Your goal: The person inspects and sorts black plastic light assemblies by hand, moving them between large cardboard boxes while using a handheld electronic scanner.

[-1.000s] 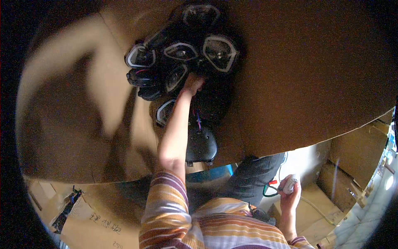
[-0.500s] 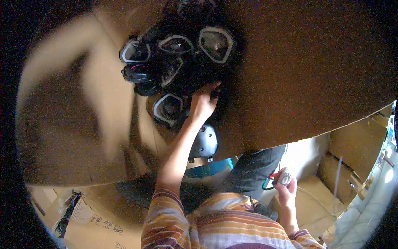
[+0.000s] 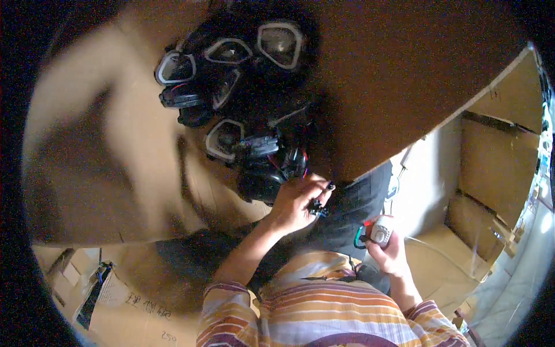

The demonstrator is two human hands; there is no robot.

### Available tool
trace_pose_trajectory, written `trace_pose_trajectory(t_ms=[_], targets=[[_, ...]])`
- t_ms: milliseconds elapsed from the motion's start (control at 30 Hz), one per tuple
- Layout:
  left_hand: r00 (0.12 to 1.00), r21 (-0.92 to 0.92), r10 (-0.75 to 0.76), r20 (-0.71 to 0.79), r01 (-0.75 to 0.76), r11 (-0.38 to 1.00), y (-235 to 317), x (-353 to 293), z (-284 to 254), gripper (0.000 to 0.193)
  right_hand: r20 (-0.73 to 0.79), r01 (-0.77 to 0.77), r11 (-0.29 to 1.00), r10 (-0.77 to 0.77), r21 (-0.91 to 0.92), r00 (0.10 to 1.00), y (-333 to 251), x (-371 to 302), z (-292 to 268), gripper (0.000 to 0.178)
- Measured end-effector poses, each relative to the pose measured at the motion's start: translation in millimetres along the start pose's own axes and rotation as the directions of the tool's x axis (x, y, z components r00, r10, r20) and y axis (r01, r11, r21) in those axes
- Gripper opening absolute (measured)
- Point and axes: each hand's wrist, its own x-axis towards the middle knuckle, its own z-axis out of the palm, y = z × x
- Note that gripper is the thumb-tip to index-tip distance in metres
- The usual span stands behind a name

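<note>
In a large cardboard box lie several black lamp-like units (image 3: 230, 52) with pale, angular rims. My left hand (image 3: 293, 205) is at the box's near edge, fingers closed on a small black connector (image 3: 318, 209). Red and blue wires (image 3: 304, 163) run just beyond the fingers, next to a dark rounded unit (image 3: 259, 184). My right hand (image 3: 388, 254) is outside the box, in front of my body, wrapped round a small white handheld device (image 3: 382, 229). A green and red loop of wire (image 3: 359, 234) hangs at that device's left side.
The big box's cardboard wall (image 3: 399, 75) slopes up at the right, and its bent flap (image 3: 144, 150) fills the left. A second cardboard box (image 3: 139, 306) with handwriting stands at lower left. More cardboard boxes (image 3: 488, 156) are stacked at far right beside clear plastic sheeting (image 3: 511, 295).
My left hand has drawn back from among the units toward my body, and the black connector now shows in it. My right hand, still holding the white device, sits slightly higher and further left.
</note>
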Motion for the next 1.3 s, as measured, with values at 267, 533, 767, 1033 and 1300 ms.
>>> trace_pose_trajectory(t_ms=[267,533,767,1033,1300], targets=[[0.995,-0.288,-0.026,0.098,0.053,0.956,55.7,-28.4,-1.1,0.013,0.187,0.075,0.990,-0.097,0.120,0.977,-20.5,-11.2,-8.7,0.037],[0.877,-0.360,0.002,0.480,0.195,0.912,82.2,-21.3,-2.6,0.015,0.311,0.114,0.943,-0.215,0.312,0.926,-21.1,-19.1,-32.7,0.037],[0.770,-0.287,-0.042,0.637,0.287,0.914,90.7,-18.2,11.0,0.013,0.337,0.171,0.913,-0.304,0.371,0.891,-12.2,-19.1,-46.2,0.036],[0.691,-0.237,-0.020,0.723,0.275,0.932,93.5,-23.0,6.2,0.013,0.458,0.200,0.958,-0.274,0.203,0.846,-15.3,-26.7,-46.9,0.036],[0.671,-0.250,0.011,0.741,0.261,0.932,91.9,-23.6,4.1,0.016,0.492,0.216,0.960,-0.276,0.178,0.826,-17.7,-31.8,-41.3,0.037]])
